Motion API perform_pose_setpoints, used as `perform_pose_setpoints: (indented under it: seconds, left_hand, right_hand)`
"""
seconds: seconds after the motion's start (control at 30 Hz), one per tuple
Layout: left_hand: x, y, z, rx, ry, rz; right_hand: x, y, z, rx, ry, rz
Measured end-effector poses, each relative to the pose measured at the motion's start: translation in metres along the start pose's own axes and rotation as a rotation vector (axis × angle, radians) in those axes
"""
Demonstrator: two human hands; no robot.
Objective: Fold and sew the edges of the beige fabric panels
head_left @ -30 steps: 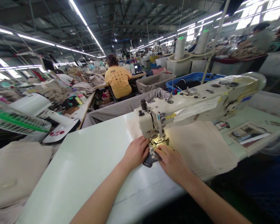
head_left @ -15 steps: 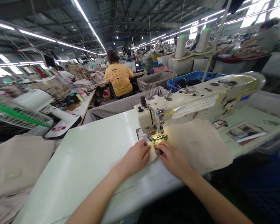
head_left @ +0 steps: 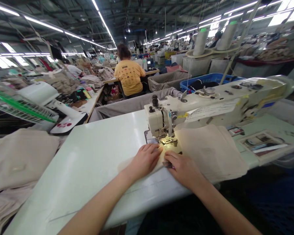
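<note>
A beige fabric piece (head_left: pixel 161 159) lies at the needle area of a sewing machine (head_left: pixel 159 122), lit by its yellow lamp. My left hand (head_left: pixel 148 158) holds the piece just left of the presser foot, fingers together and bent onto the cloth. Part of the piece is hidden beneath this hand. To the right, my right hand (head_left: pixel 183 168) is closed, thumb and fingers around a small dark metal tool (head_left: pixel 167 164) whose kind is mostly covered. Its fingertips touch the cloth's edge. A stack of beige fabric panels (head_left: pixel 210 150) lies beside my right hand under the machine arm.
More beige panels (head_left: pixel 19 156) are piled at left, near a white fan (head_left: pixel 68 119). A grey cloth-lined bin (head_left: pixel 127 106) stands behind the table (head_left: pixel 95 166). A blue basket (head_left: pixel 186 85) and thread cones (head_left: pixel 200 42) are behind the machine. A person in yellow (head_left: pixel 129 76) sits ahead.
The view has shifted slightly. My left hand's fingers have flattened more onto the cloth, and my right hand has drawn a little back from the presser foot, uncovering more fabric.
</note>
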State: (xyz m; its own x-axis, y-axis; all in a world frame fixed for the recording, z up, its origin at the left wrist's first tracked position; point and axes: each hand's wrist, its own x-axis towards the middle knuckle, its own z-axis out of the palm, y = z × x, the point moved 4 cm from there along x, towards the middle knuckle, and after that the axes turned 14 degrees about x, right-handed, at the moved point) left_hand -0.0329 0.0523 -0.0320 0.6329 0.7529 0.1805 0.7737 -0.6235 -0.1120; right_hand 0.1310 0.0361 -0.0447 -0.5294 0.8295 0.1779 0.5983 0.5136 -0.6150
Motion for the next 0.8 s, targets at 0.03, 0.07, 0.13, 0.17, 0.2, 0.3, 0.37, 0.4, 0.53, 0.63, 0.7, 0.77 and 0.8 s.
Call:
perform_pose_setpoints:
  seconds: [0.03, 0.07, 0.13, 0.17, 0.2, 0.3, 0.37, 0.4, 0.53, 0.63, 0.7, 0.77, 0.8]
  left_hand:
    - [0.000, -0.002, 0.000, -0.008, 0.008, 0.012]
    - [0.000, -0.004, 0.000, -0.013, 0.012, 0.023]
    - [0.002, -0.008, -0.001, -0.016, 0.009, 0.037]
    - [0.002, -0.009, -0.002, -0.014, 0.006, 0.040]
    - [0.003, -0.010, -0.002, -0.012, 0.002, 0.040]
    - [0.004, -0.010, -0.003, -0.017, -0.007, 0.033]
    - [0.003, -0.010, -0.003, -0.027, -0.011, 0.026]
    - [0.003, -0.009, -0.002, -0.034, -0.010, 0.025]
    - [0.002, -0.011, 0.001, -0.065, 0.003, 0.020]
    - [0.001, -0.013, 0.003, -0.077, 0.006, 0.016]
    - [0.001, -0.013, 0.003, -0.074, 0.002, 0.019]
    - [0.002, -0.013, 0.002, -0.063, -0.006, 0.023]
    - [0.002, -0.012, 0.002, -0.058, -0.011, 0.025]
  right_hand:
    - [0.000, 0.000, 0.001, -0.011, -0.002, 0.011]
    - [0.001, 0.000, 0.002, -0.017, 0.003, 0.015]
    - [0.002, 0.000, 0.004, -0.019, 0.018, 0.015]
    - [0.002, 0.000, 0.005, -0.018, 0.027, 0.012]
    - [0.003, 0.000, 0.005, -0.018, 0.037, 0.010]
    - [0.003, 0.001, 0.006, -0.021, 0.051, 0.004]
    - [0.003, 0.001, 0.007, -0.021, 0.057, -0.001]
    - [0.003, 0.001, 0.007, -0.021, 0.060, -0.002]
    - [0.002, 0.002, 0.007, -0.017, 0.071, -0.006]
    - [0.001, 0.001, 0.007, -0.011, 0.075, -0.003]
    - [0.001, 0.001, 0.007, -0.012, 0.075, 0.000]
    - [0.001, 0.001, 0.006, -0.017, 0.072, -0.002]
    - [0.001, 0.001, 0.006, -0.021, 0.070, -0.004]
